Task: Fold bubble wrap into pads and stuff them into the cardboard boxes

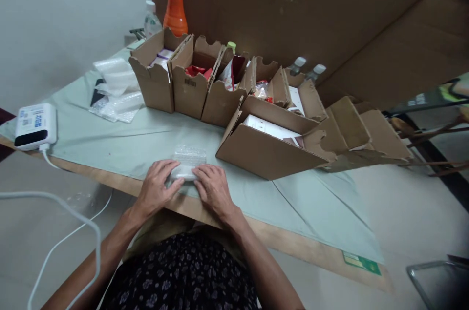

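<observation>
A small piece of bubble wrap [187, 157] lies at the table's front edge, its near end rolled or folded over and its far end flat on the cloth. At the left end of the roll, my left hand [158, 184] grips it between thumb and fingers. My right hand [214, 188] holds the right end the same way, fingers on top and thumb on the near side. Whether anything is wrapped inside cannot be made out.
Several cardboard bins [188, 88] with packets stand in a row behind. One cardboard box [269, 154] sits nearer, right of my hands. More bubble wrap [119, 88] lies left. A white device [35, 124] with a cable rests at the left edge; an orange bottle [176, 10] stands behind.
</observation>
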Action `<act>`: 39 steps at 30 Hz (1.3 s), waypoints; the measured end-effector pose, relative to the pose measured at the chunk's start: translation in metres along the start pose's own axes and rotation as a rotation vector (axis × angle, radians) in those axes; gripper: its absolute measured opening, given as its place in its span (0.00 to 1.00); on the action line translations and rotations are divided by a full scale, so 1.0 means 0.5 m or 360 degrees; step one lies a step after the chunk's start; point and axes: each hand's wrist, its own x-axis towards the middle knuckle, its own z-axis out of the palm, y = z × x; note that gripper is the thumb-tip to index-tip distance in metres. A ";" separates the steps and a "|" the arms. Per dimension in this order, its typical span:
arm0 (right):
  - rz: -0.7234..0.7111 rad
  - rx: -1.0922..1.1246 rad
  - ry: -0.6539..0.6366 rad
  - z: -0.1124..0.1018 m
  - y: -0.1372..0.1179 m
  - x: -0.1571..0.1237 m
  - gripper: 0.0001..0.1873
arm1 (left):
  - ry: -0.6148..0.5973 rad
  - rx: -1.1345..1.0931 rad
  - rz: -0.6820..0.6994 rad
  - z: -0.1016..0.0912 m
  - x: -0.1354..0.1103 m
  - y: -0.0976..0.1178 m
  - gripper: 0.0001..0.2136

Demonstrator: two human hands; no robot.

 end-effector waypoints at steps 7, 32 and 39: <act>0.0170 0.0145 0.0090 -0.022 -0.016 -0.016 0.17 | -0.0106 0.0076 -0.0082 -0.003 -0.012 0.006 0.16; 0.0540 0.0879 0.0200 -0.029 -0.044 -0.088 0.17 | -0.0254 -0.1169 -0.0967 0.034 -0.057 0.094 0.23; 0.0464 0.1192 -0.0088 -0.128 -0.020 -0.125 0.29 | -0.0690 -0.0876 -0.0335 0.035 -0.058 0.136 0.35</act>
